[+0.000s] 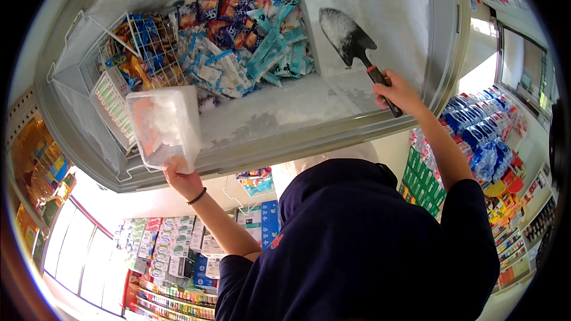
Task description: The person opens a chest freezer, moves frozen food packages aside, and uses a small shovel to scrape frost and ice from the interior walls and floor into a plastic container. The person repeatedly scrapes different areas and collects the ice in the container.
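Note:
My left hand [182,177] grips the near rim of a translucent white plastic tub [191,120], tilted over the freezer's left front edge. Loose white frost [164,122] lies inside the tub. In my right hand [398,94] is the dark handle of a garden trowel [352,38], with a red-orange ring at its neck. Frost coats the trowel's black blade, which points up and left above the frosty right section of a chest freezer [267,120]. Wrapped ice creams [267,49] in teal, blue and dark purple packets are heaped in the freezer's middle.
White wire baskets [156,49] with packaged ice creams sit at the freezer's left end. A low step [308,22] divides the heap from the right section. Shrink-wrapped bottles [479,120] are stacked at right, green cartons [421,178] beside them. Stacked boxes [169,240] stand at lower left.

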The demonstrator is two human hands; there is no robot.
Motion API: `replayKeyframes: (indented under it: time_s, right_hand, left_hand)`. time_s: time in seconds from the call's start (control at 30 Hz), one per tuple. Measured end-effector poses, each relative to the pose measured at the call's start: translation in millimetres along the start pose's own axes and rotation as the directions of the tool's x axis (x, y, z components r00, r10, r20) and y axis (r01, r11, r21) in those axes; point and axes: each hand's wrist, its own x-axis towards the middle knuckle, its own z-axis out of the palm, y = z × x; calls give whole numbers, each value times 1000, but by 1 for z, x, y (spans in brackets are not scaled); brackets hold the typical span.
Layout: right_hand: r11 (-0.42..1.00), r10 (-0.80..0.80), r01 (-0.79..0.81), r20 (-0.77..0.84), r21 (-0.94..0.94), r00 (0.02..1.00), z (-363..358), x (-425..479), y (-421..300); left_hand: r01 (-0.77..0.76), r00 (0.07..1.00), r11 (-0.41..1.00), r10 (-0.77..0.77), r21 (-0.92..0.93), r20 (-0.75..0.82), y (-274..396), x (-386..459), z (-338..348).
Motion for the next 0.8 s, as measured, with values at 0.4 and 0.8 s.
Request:
replayKeyframes:
  time_s: [0.4,0.8]
  right_hand:
    - [490,-265,285,171,-824,949,72,-9,-21]
    - [398,-150,179,128,-900,980,68,-25,-43]
  left_hand:
    - [-40,998,979,30,200,53,3,30,21]
    - [44,848,544,-464,838,257,-146,156,85]
